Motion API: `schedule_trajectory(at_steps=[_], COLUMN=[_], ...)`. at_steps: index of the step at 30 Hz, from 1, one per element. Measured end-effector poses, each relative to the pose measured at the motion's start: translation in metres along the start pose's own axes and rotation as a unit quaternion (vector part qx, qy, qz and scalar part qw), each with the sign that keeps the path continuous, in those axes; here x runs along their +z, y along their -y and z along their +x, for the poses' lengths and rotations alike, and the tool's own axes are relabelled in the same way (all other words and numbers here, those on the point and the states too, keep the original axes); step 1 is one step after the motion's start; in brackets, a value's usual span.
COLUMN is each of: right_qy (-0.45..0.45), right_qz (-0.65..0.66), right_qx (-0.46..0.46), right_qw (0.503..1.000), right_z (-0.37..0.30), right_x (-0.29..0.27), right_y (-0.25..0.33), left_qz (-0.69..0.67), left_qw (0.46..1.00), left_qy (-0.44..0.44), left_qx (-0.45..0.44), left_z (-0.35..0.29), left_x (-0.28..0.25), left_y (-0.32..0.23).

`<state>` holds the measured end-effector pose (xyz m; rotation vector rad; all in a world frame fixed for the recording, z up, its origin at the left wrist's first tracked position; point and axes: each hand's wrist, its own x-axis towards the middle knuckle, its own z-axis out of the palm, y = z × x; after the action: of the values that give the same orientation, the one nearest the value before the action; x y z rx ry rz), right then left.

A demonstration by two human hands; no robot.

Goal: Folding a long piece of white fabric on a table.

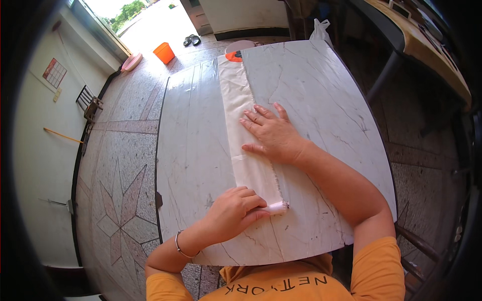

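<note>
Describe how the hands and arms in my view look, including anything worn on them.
The left hand and right hand are both ungloved. A thin, silver-coloured bracelet circles the left wrist. The left sleeve and right sleeve are short and orange-yellow, leaving the forearms bare, and belong to a matching shirt with dark lettering.

Bare hands: two, one left hand (240, 210) and one right hand (276, 134)
Pale cloth strip (238, 100): one, with one rolled end (277, 207)
Round orange patch (233, 56): one
Marbled table (326, 110): one
Bracelet (178, 245): one
Yellow-orange sleeves (376, 266): two
Orange bucket (163, 53): one
Dark sandals (188, 41): two, making one pair
White plastic bag (320, 32): one
Wall calendar (54, 72): one
Small slatted chair (89, 104): one
Yellow stick (63, 135): one
Floor star pattern (120, 228): one
Pink basin (132, 62): at least one, any stacking too small to tell
</note>
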<state>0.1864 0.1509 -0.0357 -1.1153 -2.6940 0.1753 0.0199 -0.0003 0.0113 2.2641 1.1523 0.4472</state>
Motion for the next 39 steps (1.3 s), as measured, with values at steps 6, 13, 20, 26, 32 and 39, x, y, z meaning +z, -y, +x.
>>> schedule_trajectory(at_steps=[6,13,20,26,32,39], right_qy=[0.005,-0.003,-0.019,-0.011,-0.021,-0.001], right_qz=[-0.005,0.002,0.01,-0.001,-0.017,-0.008], right_qx=[0.022,0.023,0.011,0.013,0.016,0.02], right_qw=[1.0,1.0,1.0,1.0,1.0,1.0], right_z=[0.002,0.001,0.003,0.004,0.003,0.003], right_x=[0.003,0.003,0.006,0.004,0.004,0.003], right_y=[-0.005,-0.002,-0.005,-0.004,-0.002,-0.005], left_qz=[0.049,0.051,0.042,-0.018,0.002,0.128], left_qw=[0.994,0.991,0.995,0.997,0.989,0.98], left_qy=[-0.085,-0.12,-0.078,-0.066,-0.145,-0.147], left_qx=[-0.042,0.033,0.037,-0.019,-0.018,0.049], left_z=[0.004,-0.003,0.001,0.003,0.007,0.005], left_x=[0.003,0.016,0.01,0.005,0.01,0.011], left_y=[-0.013,0.0,0.006,0.005,0.008,0.004])
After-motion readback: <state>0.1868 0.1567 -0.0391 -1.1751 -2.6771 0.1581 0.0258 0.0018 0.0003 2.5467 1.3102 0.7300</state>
